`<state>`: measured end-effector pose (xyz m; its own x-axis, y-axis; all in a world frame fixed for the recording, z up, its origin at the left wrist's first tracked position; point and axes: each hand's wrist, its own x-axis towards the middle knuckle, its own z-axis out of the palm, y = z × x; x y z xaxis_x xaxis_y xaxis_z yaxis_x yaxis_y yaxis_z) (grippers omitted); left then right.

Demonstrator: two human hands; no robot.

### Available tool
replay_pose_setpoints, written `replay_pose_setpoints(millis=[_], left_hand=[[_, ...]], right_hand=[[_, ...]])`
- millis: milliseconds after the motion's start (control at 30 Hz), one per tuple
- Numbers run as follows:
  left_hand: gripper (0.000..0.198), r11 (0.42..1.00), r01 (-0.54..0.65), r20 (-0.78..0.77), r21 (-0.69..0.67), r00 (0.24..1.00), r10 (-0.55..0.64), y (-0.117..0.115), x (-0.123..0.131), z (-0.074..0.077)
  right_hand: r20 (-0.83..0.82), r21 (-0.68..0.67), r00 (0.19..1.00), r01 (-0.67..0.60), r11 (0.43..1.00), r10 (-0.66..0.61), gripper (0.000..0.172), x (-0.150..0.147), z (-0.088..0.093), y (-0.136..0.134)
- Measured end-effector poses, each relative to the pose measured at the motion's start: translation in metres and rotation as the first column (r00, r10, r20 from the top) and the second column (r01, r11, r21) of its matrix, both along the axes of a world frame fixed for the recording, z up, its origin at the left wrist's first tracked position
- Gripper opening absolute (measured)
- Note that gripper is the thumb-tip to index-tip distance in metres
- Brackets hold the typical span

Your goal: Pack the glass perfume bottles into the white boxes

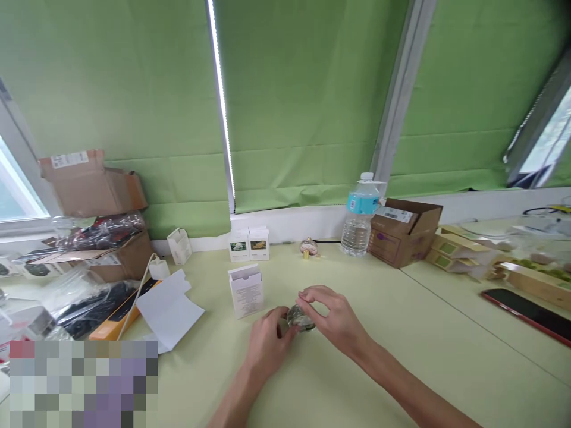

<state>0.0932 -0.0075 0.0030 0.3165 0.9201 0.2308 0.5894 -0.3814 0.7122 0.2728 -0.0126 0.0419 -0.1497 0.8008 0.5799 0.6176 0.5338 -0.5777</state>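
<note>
A small round, shiny object (301,319) with mottled dark grey-green and clear patches rests on the pale yellow-green table in front of me. My left hand (269,339) is closed round its left side, thumb along the near edge. From the right, my right hand (332,315) reaches over it with thumb and forefinger pinched at its top edge. Whatever lies between those fingertips is too small to make out. Just beyond my left hand stands an upright white box (247,292) with printed text and its top flap showing.
Farther back are small white picture boxes (249,245), a round ornament with a gold part (308,246), a water bottle (361,217) and a cardboard box (404,233). White paper (170,312) and an orange-black box (122,312) lie left. A phone (530,312) lies right.
</note>
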Motion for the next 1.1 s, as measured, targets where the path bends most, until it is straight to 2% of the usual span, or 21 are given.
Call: replay_pose_setpoints(millis=[100, 167, 233, 333, 400, 433, 467, 533, 567, 633, 733, 833, 1000, 1100], left_hand=[[0.031, 0.998, 0.019, -0.024, 0.06, 1.0, -0.018, -0.002, -0.005, 0.005], [0.032, 0.983, 0.037, -0.052, 0.178, 0.998, -0.028, -0.004, -0.011, 0.011], [0.025, 0.939, 0.021, -0.06, 0.343, 0.998, 0.0, -0.005, -0.019, 0.018], [0.013, 0.799, -0.137, 0.043, 0.586, 0.99, 0.138, -0.003, -0.035, 0.03], [0.013, 0.675, -0.289, 0.153, 0.679, 0.955, 0.255, 0.001, -0.048, 0.037], [0.017, 0.637, -0.348, 0.189, 0.688, 0.933, 0.306, 0.004, -0.054, 0.039], [0.023, 0.635, -0.381, 0.199, 0.672, 0.919, 0.341, 0.008, -0.061, 0.04], [0.033, 0.708, -0.398, 0.176, 0.583, 0.913, 0.368, 0.015, -0.074, 0.04], [0.034, 0.764, -0.374, 0.154, 0.525, 0.925, 0.347, 0.019, -0.079, 0.039], [0.035, 0.862, -0.295, 0.128, 0.412, 0.956, 0.265, 0.026, -0.088, 0.034], [0.031, 0.932, -0.201, 0.158, 0.303, 0.975, 0.159, 0.032, -0.093, 0.028], [0.023, 0.944, -0.166, 0.168, 0.284, 0.978, 0.122, 0.031, -0.091, 0.027], [0.013, 0.924, -0.071, -0.005, 0.376, 0.997, 0.079, 0.017, -0.077, 0.035], [0.012, 0.895, 0.013, -0.091, 0.447, 0.995, 0.031, 0.007, -0.064, 0.038]], right_hand=[[0.008, 0.004, 1.0, -0.025, 1.0, 0.025, 0.019, 0.002, 0.0, -0.002], [0.025, 0.016, 0.999, -0.033, 0.999, 0.033, 0.017, 0.004, 0.001, -0.004], [0.057, 0.024, 0.998, -0.016, 1.0, 0.015, 0.015, 0.008, 0.002, -0.006], [0.105, -0.086, 0.993, 0.054, 0.995, -0.045, 0.04, 0.013, 0.003, -0.007], [0.134, -0.222, 0.991, 0.06, 0.973, -0.03, 0.056, 0.015, 0.003, -0.007], [0.148, -0.284, 0.989, 0.041, 0.958, 0.002, 0.058, 0.016, 0.003, -0.006], [0.164, -0.33, 0.986, 0.017, 0.944, 0.04, 0.054, 0.017, 0.003, -0.005], [0.198, -0.368, 0.976, -0.011, 0.93, 0.09, 0.034, 0.018, 0.001, -0.003], [0.21, -0.373, 0.973, -0.013, 0.928, 0.098, 0.026, 0.018, 0.001, -0.002], [0.219, -0.373, 0.972, 0.006, 0.928, 0.082, 0.021, 0.017, -0.001, 0.0], [0.205, -0.39, 0.977, 0.028, 0.92, 0.057, 0.021, 0.017, -0.001, 0.0], [0.168, -0.374, 0.984, 0.015, 0.927, 0.052, 0.021, 0.017, 0.004, -0.004], [-0.045, -0.288, 0.998, -0.063, 0.956, 0.052, 0.022, 0.017, 0.022, -0.016], [-0.182, -0.173, 0.98, -0.111, 0.979, 0.079, 0.024, 0.016, 0.034, -0.028]])
